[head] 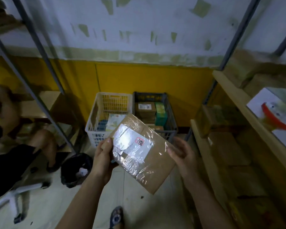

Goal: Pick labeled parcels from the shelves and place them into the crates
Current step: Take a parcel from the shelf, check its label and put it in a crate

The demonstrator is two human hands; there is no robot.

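The left hand (104,157) gripped the parcel (142,152) by its left edge, thumb on top. The right hand (180,153) was open-fingered at its right edge; contact could not be told. Flat brown cardboard, glossy tape, white label (131,142) with a red stamp. Beyond it on the floor: a white crate (96,113), a dark crate (169,111), both part-filled. Shelves (238,103) flanked the right.

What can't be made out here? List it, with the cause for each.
Head view only:
- Parcel label text: glare on the plastic wrap, print too small.
- Right hand grip: the parcel's edge hides any contact.
- White crate contents: parcel and crate wall cover most.
- Dark crate near end: behind the parcel.
- Left shelves: motion blur.
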